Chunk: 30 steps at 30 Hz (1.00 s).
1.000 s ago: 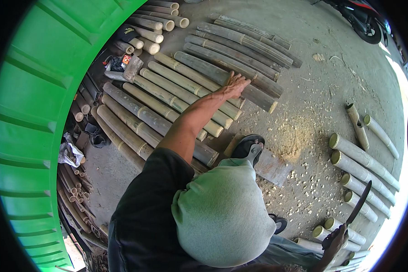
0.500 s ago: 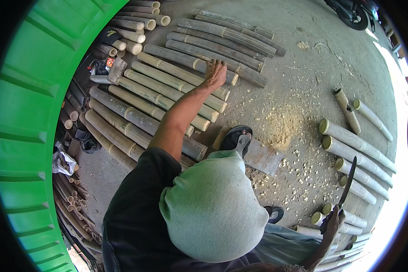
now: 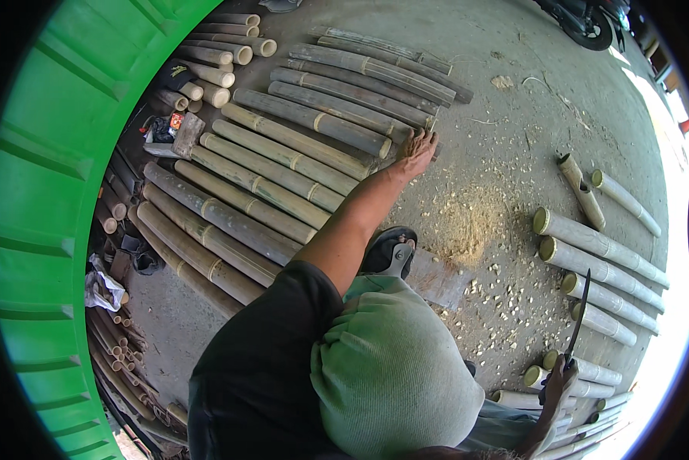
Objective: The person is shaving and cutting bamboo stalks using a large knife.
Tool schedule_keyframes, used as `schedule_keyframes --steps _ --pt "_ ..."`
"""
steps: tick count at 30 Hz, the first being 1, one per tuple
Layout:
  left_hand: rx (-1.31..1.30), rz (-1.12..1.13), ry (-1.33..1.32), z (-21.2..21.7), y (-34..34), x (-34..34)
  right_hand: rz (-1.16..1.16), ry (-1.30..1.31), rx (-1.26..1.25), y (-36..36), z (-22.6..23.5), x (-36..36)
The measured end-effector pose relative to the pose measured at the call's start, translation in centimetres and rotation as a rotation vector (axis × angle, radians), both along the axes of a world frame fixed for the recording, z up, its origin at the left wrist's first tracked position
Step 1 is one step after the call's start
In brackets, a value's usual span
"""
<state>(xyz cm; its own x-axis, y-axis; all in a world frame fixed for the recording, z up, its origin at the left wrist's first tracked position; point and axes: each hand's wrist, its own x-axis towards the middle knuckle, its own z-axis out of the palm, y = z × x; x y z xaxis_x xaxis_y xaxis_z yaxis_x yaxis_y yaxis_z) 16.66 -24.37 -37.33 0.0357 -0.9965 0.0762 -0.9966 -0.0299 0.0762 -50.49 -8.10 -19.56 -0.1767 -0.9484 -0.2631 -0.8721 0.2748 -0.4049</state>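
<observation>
My left hand [image 3: 416, 152] reaches out over the right end of a grey bamboo pole [image 3: 329, 109], its fingers curled over the pole. That pole lies in a row beside other grey poles. At the lower right, my right hand [image 3: 559, 383] is closed around the dark handle of a machete [image 3: 580, 318]. Its long, dark blade points up and away, above the cut bamboo lengths on the right. Part of the right hand's grip is hidden from view.
Pale bamboo poles [image 3: 283, 153] lie in rows to the left. Wood chips [image 3: 467, 218] are scattered beyond a flat board [image 3: 440, 280] by my sandalled foot [image 3: 394, 249]. Cut bamboo lengths [image 3: 601, 245] lie right. A green ribbed wall [image 3: 45, 230] curves along the left; a motorcycle [image 3: 582, 23] stands far right.
My left hand has moved right, from a closed fist above the poles to the end of one grey pole. The machete stays in my right hand, with its blade slightly turned.
</observation>
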Motion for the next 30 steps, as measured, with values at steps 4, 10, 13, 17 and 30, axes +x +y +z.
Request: schedule_keyframes --steps 4,10,13,17,30 --pt "0.106 -0.02 0.016 -0.6 0.1 -0.6 0.033 0.048 -0.1 0.4 -0.5 -0.2" --pt "-0.118 -0.022 -0.094 -0.6 2.3 1.7 0.057 0.031 -0.128 0.5 1.5 3.6" --pt "-0.084 -0.142 -0.01 3.6 0.8 1.4 -0.021 0.002 -0.092 1.4 1.9 2.1" --pt "-0.247 -0.191 0.055 12.2 -0.2 1.6 -0.124 -0.171 -0.161 2.0 5.6 5.7" --pt "-0.827 -0.301 0.798 47.5 4.7 -8.0 -0.236 -0.343 -0.255 5.6 15.3 8.8"
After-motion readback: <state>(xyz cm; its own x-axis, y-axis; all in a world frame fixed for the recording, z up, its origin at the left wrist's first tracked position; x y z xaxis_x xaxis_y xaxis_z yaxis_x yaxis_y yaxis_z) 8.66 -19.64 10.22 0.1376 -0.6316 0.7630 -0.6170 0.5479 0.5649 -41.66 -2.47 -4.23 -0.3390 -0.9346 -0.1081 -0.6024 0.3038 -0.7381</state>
